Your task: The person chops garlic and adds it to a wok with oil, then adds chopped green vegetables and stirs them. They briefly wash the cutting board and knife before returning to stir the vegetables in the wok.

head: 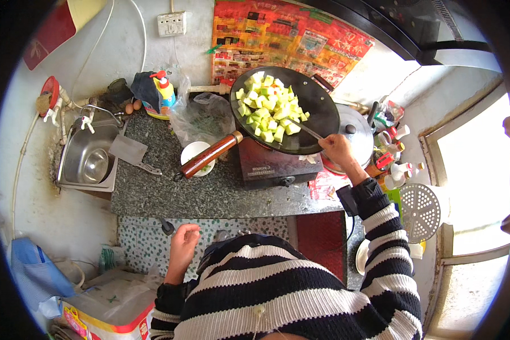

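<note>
My right hand (339,149) grips the handle of a metal cooking utensil (306,128) at the right rim of a black wok (318,114). The utensil's far end is hidden among cubes of pale green vegetable (267,104) heaped in the wok, with a few orange bits among them. Beneath the wok is a dark gas stove (280,165), and the wok's brown wooden handle (210,156) points down-left over a white bowl (194,149). My left hand (184,246) hangs in front of the counter, fingers loosely curled, touching nothing visible.
A cleaver (129,150) lies between the steel sink (87,185) and the granite counter (153,195). Behind are a plastic bag (204,114), two eggs (133,106) and a yellow pump bottle (165,95). At right stand a lidded pot (357,144), several seasoning bottles (397,170) and a perforated metal disc (420,212).
</note>
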`<state>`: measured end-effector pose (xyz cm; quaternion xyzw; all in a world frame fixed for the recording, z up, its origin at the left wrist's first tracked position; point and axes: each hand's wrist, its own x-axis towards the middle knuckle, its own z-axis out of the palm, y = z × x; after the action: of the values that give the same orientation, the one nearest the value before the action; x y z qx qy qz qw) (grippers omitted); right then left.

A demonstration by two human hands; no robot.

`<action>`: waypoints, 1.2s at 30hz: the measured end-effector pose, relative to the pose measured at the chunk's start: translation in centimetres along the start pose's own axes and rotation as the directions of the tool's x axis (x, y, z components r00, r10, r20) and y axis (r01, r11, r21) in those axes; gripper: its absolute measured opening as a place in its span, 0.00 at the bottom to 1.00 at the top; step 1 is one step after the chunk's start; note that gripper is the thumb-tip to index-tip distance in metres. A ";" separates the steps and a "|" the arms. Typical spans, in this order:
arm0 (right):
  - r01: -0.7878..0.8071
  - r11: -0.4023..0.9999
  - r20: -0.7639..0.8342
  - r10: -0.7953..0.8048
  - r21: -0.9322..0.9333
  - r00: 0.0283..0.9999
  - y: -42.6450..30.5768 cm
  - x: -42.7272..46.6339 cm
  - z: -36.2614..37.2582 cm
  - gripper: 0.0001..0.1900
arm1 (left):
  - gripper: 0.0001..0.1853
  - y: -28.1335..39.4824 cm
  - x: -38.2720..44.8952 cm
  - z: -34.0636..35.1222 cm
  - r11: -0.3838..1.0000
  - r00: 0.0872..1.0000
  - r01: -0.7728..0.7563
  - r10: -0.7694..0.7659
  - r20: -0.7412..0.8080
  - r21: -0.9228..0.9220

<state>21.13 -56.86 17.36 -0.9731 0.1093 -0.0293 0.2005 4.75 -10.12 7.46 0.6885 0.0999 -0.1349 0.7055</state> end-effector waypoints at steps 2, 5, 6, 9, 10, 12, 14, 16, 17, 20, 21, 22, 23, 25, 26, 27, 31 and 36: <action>-0.021 0.999 -0.039 0.022 0.027 0.999 1.3 -0.2 0.0 0.14 | 0.08 0.2 0.1 -0.1 0.999 1.000 0.001 -0.001 0.008 0.040; 0.122 0.992 -0.191 -0.115 0.024 0.975 1.5 -2.6 -2.1 0.11 | 0.08 -0.7 -0.2 0.0 0.998 1.000 -0.002 0.002 -0.006 0.060; 0.119 0.993 -0.251 -0.112 0.011 0.961 0.4 -4.2 -3.2 0.09 | 0.08 -0.9 -0.3 -0.1 0.999 1.000 0.010 -0.009 -0.007 0.053; 0.107 0.959 -0.369 -0.202 -0.261 0.907 -0.3 -8.2 -5.6 0.08 | 0.08 -0.9 -0.5 0.1 0.999 1.000 0.001 -0.001 -0.010 0.046; 0.116 0.940 -0.374 -0.238 -0.320 0.896 0.0 -8.5 -6.0 0.09 | 0.08 -0.9 -0.5 0.1 0.999 1.000 0.002 -0.002 -0.008 0.047; 0.131 0.893 -0.379 -0.310 -0.430 0.872 0.1 -8.9 -6.7 0.09 | 0.08 -1.3 -0.3 -0.5 0.997 0.999 0.011 -0.015 0.042 0.078; 0.077 0.843 -0.366 -0.311 -0.533 0.877 -0.4 -7.8 -7.5 0.09 | 0.08 -1.7 -0.4 -0.3 0.998 0.999 0.010 -0.013 0.036 0.068; 0.036 0.774 -0.363 -0.337 -0.633 0.869 -0.5 -6.1 -8.4 0.07 | 0.08 -1.6 -0.2 -0.1 0.997 0.999 0.007 -0.010 0.046 0.072; 0.025 0.763 -0.333 -0.310 -0.646 0.891 -0.8 -5.4 -9.1 0.06 | 0.08 -1.5 -0.1 0.0 0.997 0.998 0.005 -0.009 0.054 0.078; 0.034 0.756 -0.232 -0.243 -0.653 0.942 -1.0 -2.9 -9.3 0.07 | 0.08 -1.0 -0.2 0.4 0.999 1.000 0.001 -0.002 0.023 0.039; 0.025 0.762 -0.148 -0.158 -0.647 0.976 -1.7 -2.4 -9.1 0.08 | 0.08 -0.8 -0.3 0.5 1.000 1.000 -0.002 0.002 -0.002 0.014; 0.123 0.770 -0.112 -0.245 -0.627 0.963 -1.0 -2.2 -8.8 0.10 | 0.08 -1.0 -0.4 0.4 1.000 1.000 -0.003 0.003 -0.024 -0.004; 0.098 0.779 -0.108 -0.208 -0.619 0.972 -1.1 -1.9 -9.5 0.10 | 0.08 -1.4 -0.7 0.2 1.000 0.999 -0.004 0.003 -0.046 -0.022; 0.047 0.793 -0.091 -0.128 -0.607 0.988 -1.9 -1.4 -12.0 0.11 | 0.08 -1.9 -1.1 -0.2 1.000 0.997 0.008 -0.009 -0.078 -0.022; 0.060 0.843 -0.152 -0.165 -0.534 0.974 -2.0 -1.1 -13.5 0.12 | 0.08 -2.1 -1.2 -0.5 1.000 0.996 0.020 -0.020 -0.086 0.000; 0.059 0.818 -0.134 -0.164 -0.573 0.977 -1.9 -0.5 -15.2 0.12 | 0.08 -2.1 -1.3 -0.6 0.999 0.995 0.030 -0.028 -0.092 0.022; 0.174 0.846 0.162 -0.105 -0.503 0.981 0.6 3.8 -21.9 0.11 | 0.09 -2.8 -1.7 -0.9 1.000 0.994 -0.004 0.002 -0.113 -0.011; -0.170 0.980 0.471 0.201 -0.107 0.859 4.9 6.5 -14.5 0.12 | 0.09 -3.0 -1.7 -0.8 1.000 0.995 0.012 -0.012 -0.101 0.001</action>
<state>24.99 -68.29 28.80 -0.9406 0.1504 0.2352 0.1931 2.22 -9.32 5.11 0.6945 0.1393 -0.1043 0.6982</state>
